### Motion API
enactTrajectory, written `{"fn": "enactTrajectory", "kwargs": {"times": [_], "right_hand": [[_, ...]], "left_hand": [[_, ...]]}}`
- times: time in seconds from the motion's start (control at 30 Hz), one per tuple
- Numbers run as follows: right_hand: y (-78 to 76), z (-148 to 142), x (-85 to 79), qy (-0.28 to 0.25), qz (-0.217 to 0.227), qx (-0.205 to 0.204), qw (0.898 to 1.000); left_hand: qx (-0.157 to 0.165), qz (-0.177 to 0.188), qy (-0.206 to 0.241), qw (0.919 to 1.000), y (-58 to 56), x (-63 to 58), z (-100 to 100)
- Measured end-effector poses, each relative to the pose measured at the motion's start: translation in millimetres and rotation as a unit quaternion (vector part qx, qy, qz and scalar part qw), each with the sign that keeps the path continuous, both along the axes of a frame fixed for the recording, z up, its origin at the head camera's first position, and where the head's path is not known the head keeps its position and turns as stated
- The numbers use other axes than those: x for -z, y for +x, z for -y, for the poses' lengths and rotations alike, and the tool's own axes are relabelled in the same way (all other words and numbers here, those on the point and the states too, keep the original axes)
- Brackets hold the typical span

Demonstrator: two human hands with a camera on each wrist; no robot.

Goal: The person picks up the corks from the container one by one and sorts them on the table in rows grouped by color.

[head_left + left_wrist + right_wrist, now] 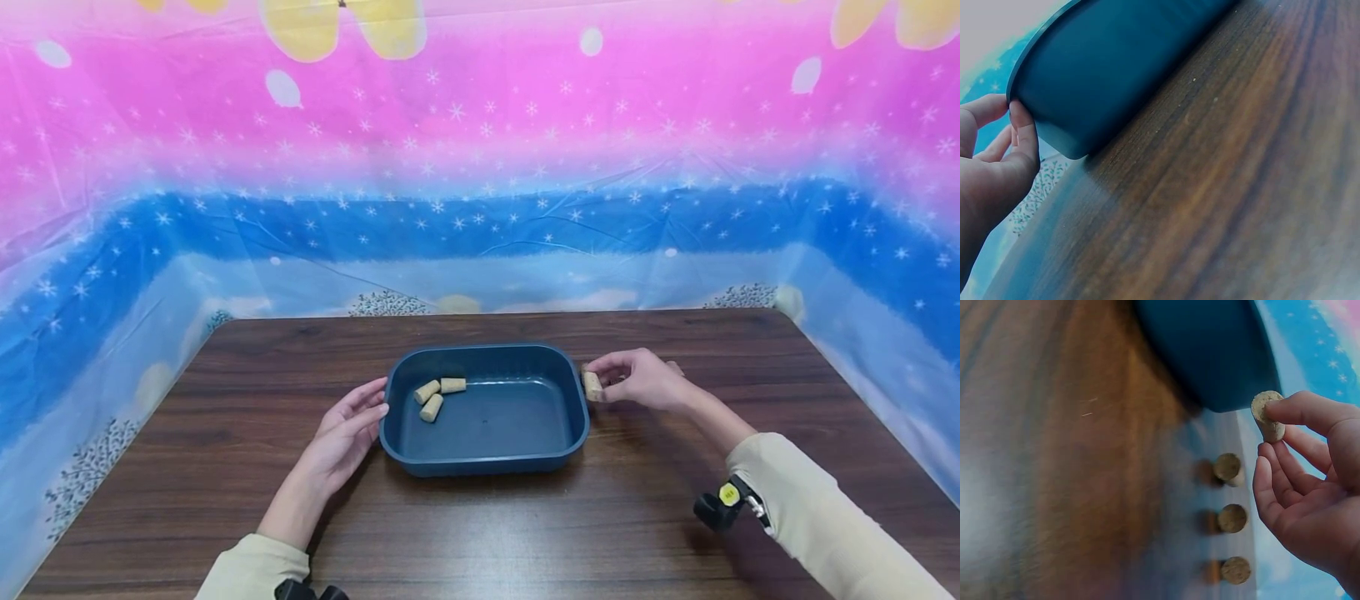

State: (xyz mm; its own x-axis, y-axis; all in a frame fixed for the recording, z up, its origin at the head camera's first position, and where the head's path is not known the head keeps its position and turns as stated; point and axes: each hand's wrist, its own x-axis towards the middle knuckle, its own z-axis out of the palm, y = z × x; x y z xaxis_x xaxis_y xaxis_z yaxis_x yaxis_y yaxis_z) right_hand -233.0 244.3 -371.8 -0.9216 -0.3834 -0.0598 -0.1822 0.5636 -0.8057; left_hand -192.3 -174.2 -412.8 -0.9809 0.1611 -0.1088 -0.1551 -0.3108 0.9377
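Observation:
A dark blue plastic tub (483,468) sits on the table with 3 cork stoppers (431,407) lying in its left part. At its left end my left hand (345,437) pinches the rim between thumb and fingers, as the left wrist view also shows on the tub wall (1110,75). Just outside the right end, my right hand (645,379) holds another cork stopper (592,386) between thumb and fingertips. The right wrist view shows this held cork (1267,419) beside the tub's edge, above the table.
Three more corks (1232,519) stand in a row on the table, below the right hand in the right wrist view; in the head view that hand mostly hides them. The brown wooden table (480,533) is bordered by a pink and blue patterned cloth (480,217).

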Motion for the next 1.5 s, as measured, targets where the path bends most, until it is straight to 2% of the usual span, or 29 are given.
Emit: {"fn": "enactTrajectory", "kwargs": {"times": [0.4,0.57,0.87,1.5], "right_hand": [[9.5,-7.3,27.6,-0.015,0.034,-0.009,0.999],[10.6,-9.3,35.7,-0.026,0.042,0.000,0.999],[15.0,-16.4,43.3,-0.016,0.022,0.013,1.000],[16.3,-18.3,47.5,-0.020,0.002,0.002,1.000]], "left_hand": [[-0.002,0.002,0.001,1.0000,0.3,-0.9,-0.5],[-0.005,0.007,0.004,1.0000,-0.1,-0.7,-0.6],[-0.006,0.012,0.011,0.9998,-1.0,-0.4,-0.2],[0.000,0.002,0.008,1.0000,1.3,-0.8,0.5]]}}
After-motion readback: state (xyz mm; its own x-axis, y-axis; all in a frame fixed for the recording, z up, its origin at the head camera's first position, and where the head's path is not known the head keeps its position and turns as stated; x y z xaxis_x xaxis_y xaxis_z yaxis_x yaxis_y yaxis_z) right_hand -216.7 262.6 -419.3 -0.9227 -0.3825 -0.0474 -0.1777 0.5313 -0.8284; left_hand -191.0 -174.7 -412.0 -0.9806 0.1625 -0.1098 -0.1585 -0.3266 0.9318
